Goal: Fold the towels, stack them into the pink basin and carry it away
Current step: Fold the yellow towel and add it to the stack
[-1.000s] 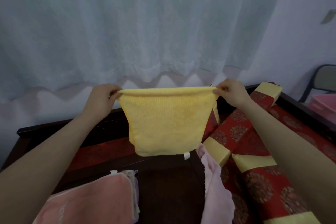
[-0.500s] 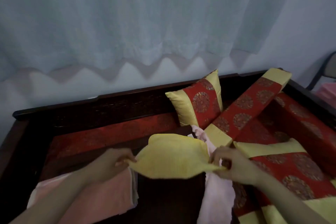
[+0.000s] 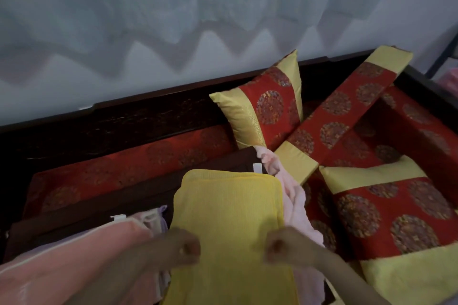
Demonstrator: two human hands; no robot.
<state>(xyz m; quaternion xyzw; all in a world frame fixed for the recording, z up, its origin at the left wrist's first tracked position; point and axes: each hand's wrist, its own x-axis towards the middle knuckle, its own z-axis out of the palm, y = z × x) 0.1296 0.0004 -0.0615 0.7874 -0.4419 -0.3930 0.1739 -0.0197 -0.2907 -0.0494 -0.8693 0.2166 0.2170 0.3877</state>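
a second ago you held the yellow towel [image 3: 228, 225] up by its top corners; now it lies doubled flat on the dark table [image 3: 218, 160]. your left hand [image 3: 178, 246] and right hand [image 3: 285, 246] each grip one of its side edges, fingers curled. folded pink towels [image 3: 74, 255] lie just left of it, and a loose pale pink towel [image 3: 295, 205] touches its right edge. bare table shows beyond its far edge.

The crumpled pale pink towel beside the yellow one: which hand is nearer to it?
Right. The right hand lies at the right edge of the yellow towel, beside the pale pink towel; the left hand is at the opposite edge.
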